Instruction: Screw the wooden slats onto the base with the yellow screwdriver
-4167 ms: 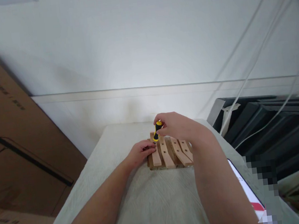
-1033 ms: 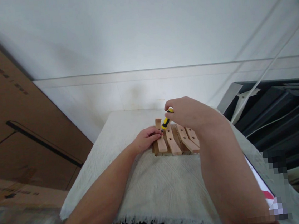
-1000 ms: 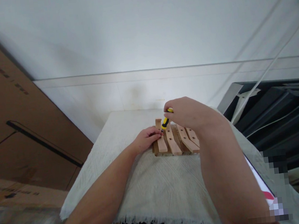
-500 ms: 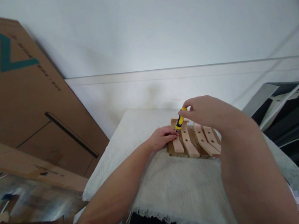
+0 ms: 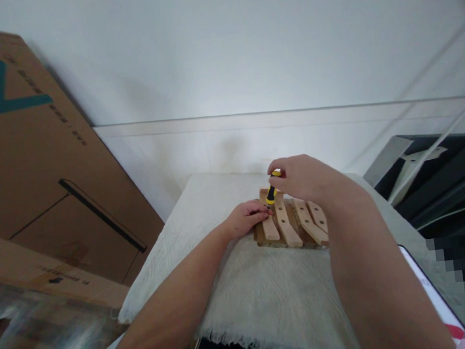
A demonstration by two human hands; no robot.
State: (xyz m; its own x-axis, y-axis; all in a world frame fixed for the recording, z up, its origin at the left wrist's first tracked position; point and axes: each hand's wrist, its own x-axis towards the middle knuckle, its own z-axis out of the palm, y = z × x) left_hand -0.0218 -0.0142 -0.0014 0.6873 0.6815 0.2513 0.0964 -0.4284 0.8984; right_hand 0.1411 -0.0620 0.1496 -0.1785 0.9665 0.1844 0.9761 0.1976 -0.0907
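Note:
A small yellow-and-black screwdriver (image 5: 272, 192) stands tilted, its tip down at the leftmost wooden piece (image 5: 270, 231). My right hand (image 5: 293, 176) is closed round the top of its handle. My left hand (image 5: 248, 217) rests at the left end of the pieces, thumb and fingers pinched together beside the tip. What those fingertips hold, if anything, is too small to make out. More bent wooden pieces (image 5: 287, 226) with drilled holes lie side by side on a brown board (image 5: 268, 244). My right forearm hides the board's right end.
A white cloth (image 5: 262, 288) with a fringed edge covers the table. A large cardboard box (image 5: 45, 151) leans at the left, and a white wall rises behind. Dark panels (image 5: 456, 188) with a metal bracket stand at the right. A phone-like screen (image 5: 430, 286) lies by my right forearm.
The view has shifted slightly, so most things sit further left, and more of the screen shows at the right. My right hand's grip on the screwdriver has changed slightly; its tip stays by my left fingers.

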